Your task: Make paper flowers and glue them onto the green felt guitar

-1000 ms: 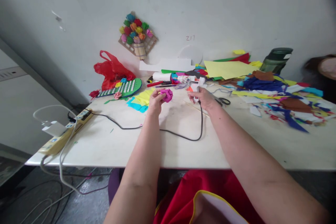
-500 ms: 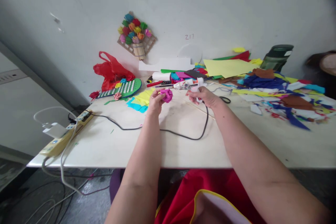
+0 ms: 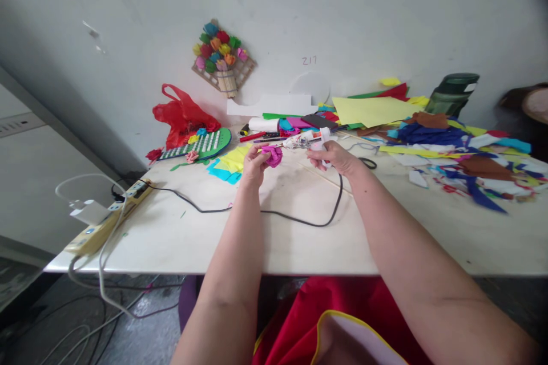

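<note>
A bright magenta paper flower (image 3: 273, 157) is pinched in my left hand (image 3: 254, 166), above the middle of the white table. My right hand (image 3: 332, 157) is wrapped round a white glue gun (image 3: 326, 136), whose nozzle end points left, close to the flower. Whether the nozzle touches the petals cannot be made out. From the glue gun a black cord (image 3: 295, 220) loops over the table to the left. Yellow paper (image 3: 234, 158) and blue paper lie just left of my left hand.
A power strip (image 3: 92, 239) with a white charger lies at the left edge. Behind it are a green guitar-shaped craft (image 3: 218, 141) and a red plastic bag (image 3: 180, 114). Paper scraps (image 3: 432, 134) and a dark green bottle (image 3: 451, 94) stand at the right.
My right hand and the glue gun have moved slightly left, toward the flower. My left hand still holds the flower in nearly the same place.
</note>
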`<state>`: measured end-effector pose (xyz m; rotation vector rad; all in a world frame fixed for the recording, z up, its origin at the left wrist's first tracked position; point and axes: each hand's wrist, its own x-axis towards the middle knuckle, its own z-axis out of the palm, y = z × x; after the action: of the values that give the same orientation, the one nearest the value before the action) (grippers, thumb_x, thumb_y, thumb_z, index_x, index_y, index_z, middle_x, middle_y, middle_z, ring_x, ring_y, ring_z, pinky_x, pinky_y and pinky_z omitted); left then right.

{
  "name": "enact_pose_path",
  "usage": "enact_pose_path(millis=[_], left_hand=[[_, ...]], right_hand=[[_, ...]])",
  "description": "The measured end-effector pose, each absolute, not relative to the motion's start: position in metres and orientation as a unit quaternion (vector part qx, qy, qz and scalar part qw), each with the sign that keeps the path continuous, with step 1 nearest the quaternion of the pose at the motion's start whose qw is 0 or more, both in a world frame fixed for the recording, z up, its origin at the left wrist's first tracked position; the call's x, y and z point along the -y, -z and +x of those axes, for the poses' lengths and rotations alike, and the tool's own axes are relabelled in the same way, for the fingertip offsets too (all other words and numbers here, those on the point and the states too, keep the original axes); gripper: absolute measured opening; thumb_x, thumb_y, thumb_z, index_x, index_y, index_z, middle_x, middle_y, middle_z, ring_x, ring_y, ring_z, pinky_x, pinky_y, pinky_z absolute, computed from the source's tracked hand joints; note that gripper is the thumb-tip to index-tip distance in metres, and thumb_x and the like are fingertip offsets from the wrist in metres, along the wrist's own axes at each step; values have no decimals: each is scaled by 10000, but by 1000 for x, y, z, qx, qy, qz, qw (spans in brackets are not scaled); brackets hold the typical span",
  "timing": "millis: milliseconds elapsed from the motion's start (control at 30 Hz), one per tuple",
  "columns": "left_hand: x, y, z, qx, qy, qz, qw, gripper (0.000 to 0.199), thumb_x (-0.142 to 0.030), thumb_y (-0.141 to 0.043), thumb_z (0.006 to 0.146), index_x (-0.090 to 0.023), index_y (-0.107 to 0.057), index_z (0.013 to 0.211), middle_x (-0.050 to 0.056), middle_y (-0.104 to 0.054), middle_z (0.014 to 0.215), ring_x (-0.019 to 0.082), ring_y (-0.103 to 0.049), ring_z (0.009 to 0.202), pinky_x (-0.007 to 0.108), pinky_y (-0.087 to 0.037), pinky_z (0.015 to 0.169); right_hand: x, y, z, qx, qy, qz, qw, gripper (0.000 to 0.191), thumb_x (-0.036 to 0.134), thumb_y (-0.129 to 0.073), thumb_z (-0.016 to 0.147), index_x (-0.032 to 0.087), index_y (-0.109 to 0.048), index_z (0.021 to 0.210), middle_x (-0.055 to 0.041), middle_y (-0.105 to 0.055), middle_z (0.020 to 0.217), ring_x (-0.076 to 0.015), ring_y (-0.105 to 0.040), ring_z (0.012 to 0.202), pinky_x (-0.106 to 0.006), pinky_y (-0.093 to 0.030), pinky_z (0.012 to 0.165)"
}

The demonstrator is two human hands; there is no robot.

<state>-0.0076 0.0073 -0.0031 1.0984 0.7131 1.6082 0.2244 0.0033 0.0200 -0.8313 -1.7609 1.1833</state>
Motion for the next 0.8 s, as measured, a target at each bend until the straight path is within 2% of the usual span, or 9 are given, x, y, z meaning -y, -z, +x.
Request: enact_pose_path(millis=[467,800], left_hand=[[-8,2,-7,-311,-673,487,462,401,-233,-763,518,-177,-617,887,1,-662,682,126,-585,587,263,-458,569],[-7,2,-5,-308,-680,490,451,370,-223,-768,514,-175,-629,854,1,-660,677,121,-572,572,255,-448,556]], right_hand=[[-3,-20,222,692,-442,-347,453,380,476,-699,669,163,-506,572,36,-465,474,-68,-399,357,-235,-292,362],[-3,-21,222,714,-420,-339,446,399,497,-685,677,174,-484,557,49,-411,434,-71,-378,351,-236,-288,370]])
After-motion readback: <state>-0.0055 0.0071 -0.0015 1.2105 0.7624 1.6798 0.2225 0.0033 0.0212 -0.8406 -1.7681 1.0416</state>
